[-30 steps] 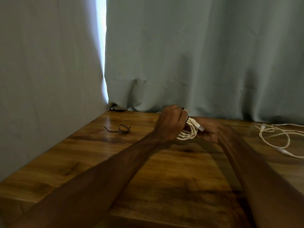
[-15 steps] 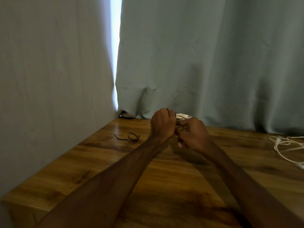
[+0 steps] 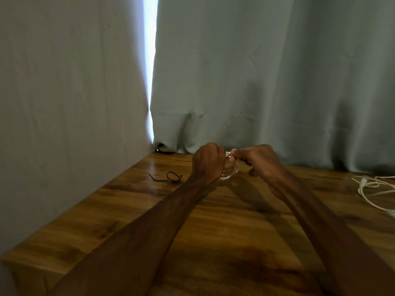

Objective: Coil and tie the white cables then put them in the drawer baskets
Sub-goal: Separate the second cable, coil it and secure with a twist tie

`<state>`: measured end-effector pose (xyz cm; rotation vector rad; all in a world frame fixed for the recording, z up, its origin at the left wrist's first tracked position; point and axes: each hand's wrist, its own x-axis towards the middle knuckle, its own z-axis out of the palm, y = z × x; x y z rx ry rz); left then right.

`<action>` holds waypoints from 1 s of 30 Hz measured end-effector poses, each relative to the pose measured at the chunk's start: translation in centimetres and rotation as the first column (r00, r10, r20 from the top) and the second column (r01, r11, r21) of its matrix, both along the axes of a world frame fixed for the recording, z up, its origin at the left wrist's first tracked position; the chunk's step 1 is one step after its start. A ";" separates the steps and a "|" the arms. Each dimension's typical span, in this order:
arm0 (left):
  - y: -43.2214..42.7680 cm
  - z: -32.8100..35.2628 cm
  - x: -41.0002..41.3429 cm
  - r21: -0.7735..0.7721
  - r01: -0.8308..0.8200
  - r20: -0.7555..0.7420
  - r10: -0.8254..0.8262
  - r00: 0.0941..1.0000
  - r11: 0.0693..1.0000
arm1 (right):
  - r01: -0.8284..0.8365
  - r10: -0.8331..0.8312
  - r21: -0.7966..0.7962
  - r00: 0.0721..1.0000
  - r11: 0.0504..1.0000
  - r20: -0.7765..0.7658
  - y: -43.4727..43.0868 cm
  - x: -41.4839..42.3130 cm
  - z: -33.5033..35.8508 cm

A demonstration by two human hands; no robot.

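Tying of first coil in progress, held over the table [image 3: 213,223].
Left hand [image 3: 208,162] grips the coiled white cable [image 3: 229,175]; right hand [image 3: 259,162] pinches a thin dark tie [image 3: 228,155] at it. Second white cable [image 3: 372,186] lies loose at right, uncoiled; spare black tie [image 3: 173,177] left. Baskets not in view.

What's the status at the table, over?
Left hand grips the coiled white cable; right hand pinches a thin dark tie at it. Loose white cable lies far right on the wooden table. Nothing blocking.
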<state>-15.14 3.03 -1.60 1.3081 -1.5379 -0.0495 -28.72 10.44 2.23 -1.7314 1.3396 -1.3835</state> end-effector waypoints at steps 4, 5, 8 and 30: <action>0.5 0.1 -0.8 0.008 0.164 0.114 -0.164 0.980 0.986 | -0.042 0.051 -0.044 0.972 0.998 0.230 -0.2 -0.4 -0.2; 0.8 0.2 -1.0 0.000 0.189 0.131 -0.188 0.973 0.982 | -0.059 0.059 -0.009 0.952 0.998 0.299 -0.3 -0.6 -0.2; 1.4 0.1 -1.4 0.009 0.253 0.190 -0.250 0.949 0.967 | -0.174 0.123 0.114 0.925 0.978 0.359 -0.6 -1.4 0.2; 1.4 -0.6 -2.9 0.035 0.431 0.123 -0.432 0.893 0.902 | -0.022 0.012 0.031 0.962 0.999 0.274 -2.3 -5.0 -0.9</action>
